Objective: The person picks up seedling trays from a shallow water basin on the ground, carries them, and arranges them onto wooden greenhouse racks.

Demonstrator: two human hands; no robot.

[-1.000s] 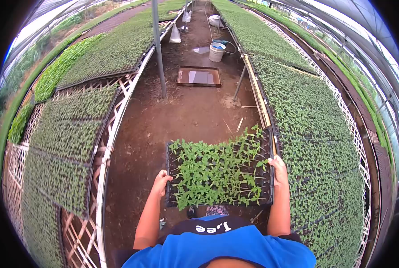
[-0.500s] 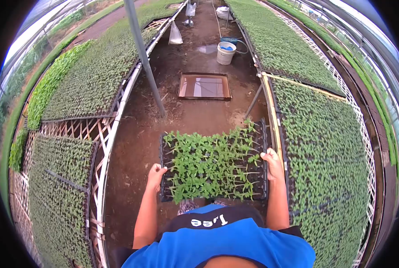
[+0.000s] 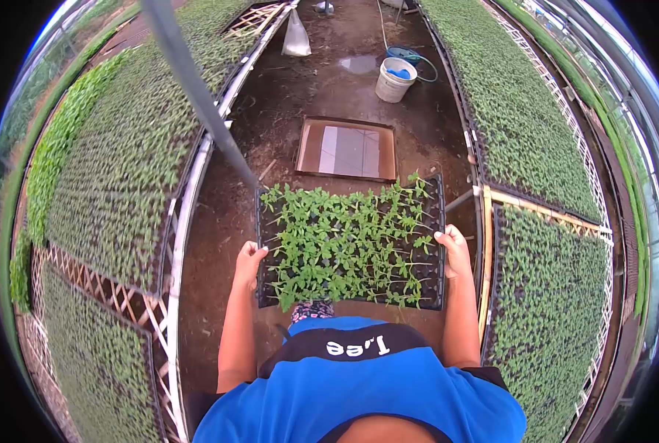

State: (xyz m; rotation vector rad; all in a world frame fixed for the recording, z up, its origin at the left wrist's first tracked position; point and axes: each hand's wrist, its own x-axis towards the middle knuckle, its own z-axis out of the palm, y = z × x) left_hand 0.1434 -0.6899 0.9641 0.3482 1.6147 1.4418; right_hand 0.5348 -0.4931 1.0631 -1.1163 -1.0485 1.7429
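A black seedling tray point(image 3: 351, 244) full of green plants is held out level in front of my body. My left hand point(image 3: 250, 264) grips its left edge, thumb over the rim. On the opposite edge my right hand point(image 3: 455, 251) is closed around the rim, its thumb also on top. The fingers under the tray are hidden. Some seedlings on the right side of the tray lean over, and dark cells show between them. Beyond the tray's far edge, a shallow rectangular basin point(image 3: 311, 148) of brownish liquid lies on the soil floor.
Seedling beds line the left side point(image 3: 122, 170) and the right side point(image 3: 543, 288). A metal post point(image 3: 196, 88) slants up at the left. Farther along the wet aisle stand a white bucket point(image 3: 393, 87), a blue-green tub with a hose point(image 3: 418, 56) and a white bag point(image 3: 296, 37).
The basin and bucket appear nearer as I have moved forward along the aisle. The tray is still in both hands and sits slightly higher in view.
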